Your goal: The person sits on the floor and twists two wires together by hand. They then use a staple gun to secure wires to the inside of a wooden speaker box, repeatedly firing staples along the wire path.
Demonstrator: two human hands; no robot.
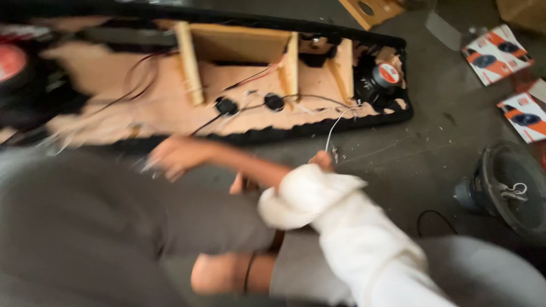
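Observation:
The view is motion-blurred. My right arm, its white sleeve (318, 199) pushed up, reaches left across my grey-trousered legs. My right hand (173, 156) hovers by the near black-edged rim of a long open speaker box (318, 128) lying on the floor. The blur hides whether it grips anything. Just above the sleeve a small patch of skin, which seems to be my left hand (323, 161), shows at the lower end of a thin white wire (335, 125) hanging out of the box. The rest of that hand is hidden. Inside the box are wooden braces (187, 62), black and red wires and a small speaker (382, 77).
A loose black speaker driver (509, 187) lies on the grey floor at the right. Behind it lie orange-and-white cartons (495, 54). A large speaker with a red centre (11, 62) sits at the box's left end. A plywood piece (369, 10) lies beyond the box.

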